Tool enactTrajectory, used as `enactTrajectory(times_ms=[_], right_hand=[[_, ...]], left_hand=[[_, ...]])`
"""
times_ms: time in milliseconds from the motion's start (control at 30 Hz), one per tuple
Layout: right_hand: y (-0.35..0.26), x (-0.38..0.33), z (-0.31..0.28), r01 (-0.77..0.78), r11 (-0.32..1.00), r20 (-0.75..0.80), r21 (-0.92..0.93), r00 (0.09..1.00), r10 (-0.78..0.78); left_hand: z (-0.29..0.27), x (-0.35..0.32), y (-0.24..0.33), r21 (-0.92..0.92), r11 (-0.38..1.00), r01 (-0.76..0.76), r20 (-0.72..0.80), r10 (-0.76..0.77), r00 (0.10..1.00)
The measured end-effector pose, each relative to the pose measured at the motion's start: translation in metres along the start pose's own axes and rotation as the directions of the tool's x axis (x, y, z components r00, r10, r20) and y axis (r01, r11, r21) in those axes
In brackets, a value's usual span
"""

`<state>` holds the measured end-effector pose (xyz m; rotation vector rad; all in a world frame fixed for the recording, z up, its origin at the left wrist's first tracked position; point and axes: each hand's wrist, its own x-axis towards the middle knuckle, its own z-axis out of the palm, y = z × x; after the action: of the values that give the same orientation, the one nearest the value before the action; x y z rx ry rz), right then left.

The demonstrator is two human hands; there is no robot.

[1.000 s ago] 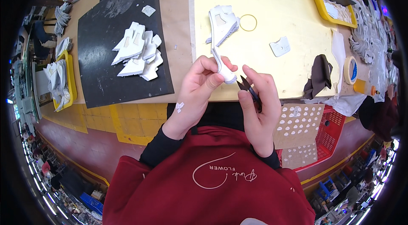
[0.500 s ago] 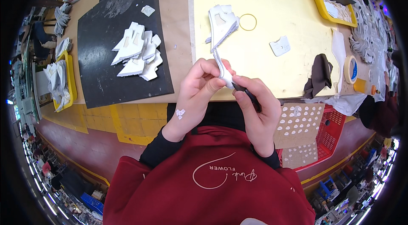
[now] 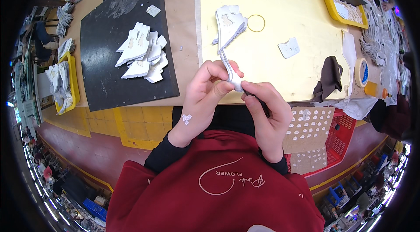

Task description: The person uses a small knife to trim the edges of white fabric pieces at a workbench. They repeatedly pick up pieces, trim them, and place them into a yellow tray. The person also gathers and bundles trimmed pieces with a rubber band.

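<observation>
My left hand pinches the narrow lower end of a white shoe-upper piece between thumb and fingers. Its strip runs up to a wider stack of similar white layers lying on the yellow sheet. From the right, my right hand closes around a slim black tool, its tip near the white end by my left fingertips. Most of this tool is hidden in the palm, so its kind cannot be told. Just right of the stack lies a yellow rubber band.
A black mat at left bears a pile of white shoe pieces. One white piece rests on the yellow sheet. At right are a dark cloth, a tape roll and a yellow tray. A red crate stands below the table edge.
My right hand has shifted slightly right and down with the black tool, and less of the tool shows. The white end is turned a little in my left fingers.
</observation>
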<state>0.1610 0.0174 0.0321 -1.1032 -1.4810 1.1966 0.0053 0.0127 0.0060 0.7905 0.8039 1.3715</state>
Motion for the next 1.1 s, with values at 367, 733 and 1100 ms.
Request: enactTrajectory(times_ms=[367,733,1100], right_hand=[[0.0025,0.0011,0.0039,0.031,0.999,-0.032,0.006,0.999,-0.031],[0.0056,-0.0020,0.0017,-0.125,0.975,0.021,0.185,0.992,0.123],[0.0045,-0.0005,0.0019,-0.133,0.976,0.026,0.170,0.991,0.131]], left_hand=[[0.0020,-0.0016,0.0005,0.010,1.000,-0.009,-0.012,0.009,1.000],[0.0019,-0.0008,0.0001,-0.007,1.000,-0.004,-0.011,0.004,1.000],[-0.0004,-0.0002,0.0013,0.045,0.999,-0.010,0.004,0.009,1.000]])
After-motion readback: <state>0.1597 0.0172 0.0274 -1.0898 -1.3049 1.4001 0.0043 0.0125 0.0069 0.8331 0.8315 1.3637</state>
